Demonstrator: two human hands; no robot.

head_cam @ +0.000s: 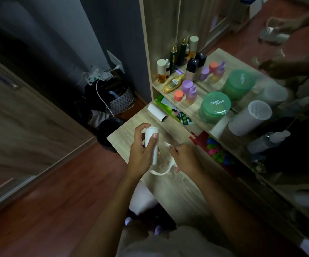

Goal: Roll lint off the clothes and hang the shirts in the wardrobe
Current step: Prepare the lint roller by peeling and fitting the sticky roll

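Note:
My left hand (142, 151) grips a white lint roller (150, 143) by its roll, held upright above the wooden dressing table (177, 191). The roller's white handle (165, 170) curves down and to the right beneath my hands. My right hand (185, 157) is beside the roll, pinching a thin pale strip (166, 144) that comes off it. A second white roll (157, 112) lies on its side at the table's far end. No shirts or hangers are visible.
A shelf with a mirror holds perfume bottles (176, 71), purple bottles (189, 89), a green jar (215, 104) and a white cylinder (250, 117). A black bin (109, 132) and a basket of clutter (112, 97) stand on the floor. A wardrobe door (20, 117) is on the left.

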